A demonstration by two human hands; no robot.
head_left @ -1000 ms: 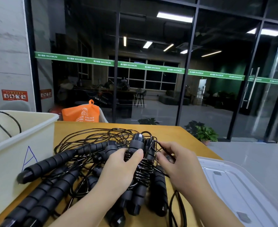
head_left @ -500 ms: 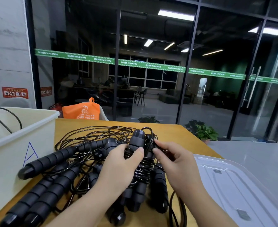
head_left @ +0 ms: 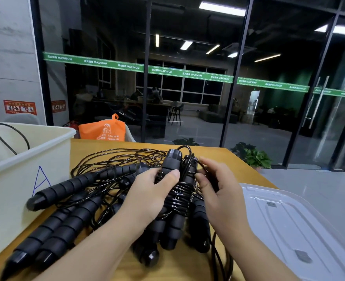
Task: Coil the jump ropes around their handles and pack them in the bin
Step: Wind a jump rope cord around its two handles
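Around your wooden table (head_left: 212, 154)

You have a clear plastic lid (head_left: 301, 226) lying at the right edge, an orange bag (head_left: 102, 129) behind the far edge, and potted plants (head_left: 256, 157) by the glass wall (head_left: 188, 57).

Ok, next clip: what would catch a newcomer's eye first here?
The tangle of black jump ropes heaped mid-table, where the left hand grips a pair of handles wound with cord while the right hand pinches the cord. A white bin marked A stands left; a clear lid lies right.
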